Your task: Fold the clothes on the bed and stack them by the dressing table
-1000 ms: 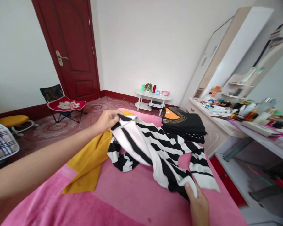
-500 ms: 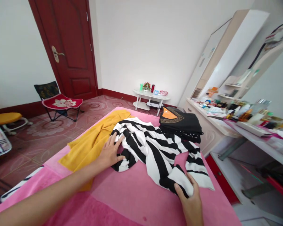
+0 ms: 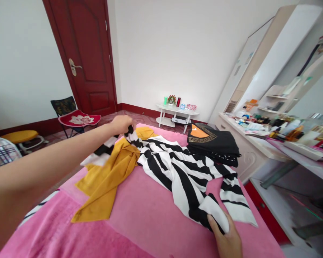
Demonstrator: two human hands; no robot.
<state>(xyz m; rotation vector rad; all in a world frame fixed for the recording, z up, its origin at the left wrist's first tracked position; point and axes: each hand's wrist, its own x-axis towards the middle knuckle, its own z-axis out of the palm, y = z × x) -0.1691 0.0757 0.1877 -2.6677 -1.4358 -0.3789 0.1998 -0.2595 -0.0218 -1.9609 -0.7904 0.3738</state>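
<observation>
A black-and-white striped top [image 3: 180, 172] lies crumpled across the pink bed cover [image 3: 142, 211]. My left hand [image 3: 123, 124] is raised at the far left side of the bed, closed on one sleeve of the top, and the sleeve's end hangs down over a yellow garment [image 3: 104, 182]. At the near right, my right hand [image 3: 227, 234] grips another part of the striped top between thumb and fingers. Beneath the raised sleeve, the yellow garment is spread loosely and partly covered.
Folded dark clothes [image 3: 215, 143] are stacked at the bed's far right corner. A dressing table [image 3: 253, 143] crowded with bottles stands along the right. Beyond the bed are a small white table [image 3: 174, 109], a red folding chair [image 3: 79, 119] and a yellow stool [image 3: 20, 136].
My left hand has lifted the striped sleeve off the bed and moved away over the yellow garment. My right hand keeps its hold. The view has shifted slightly left.
</observation>
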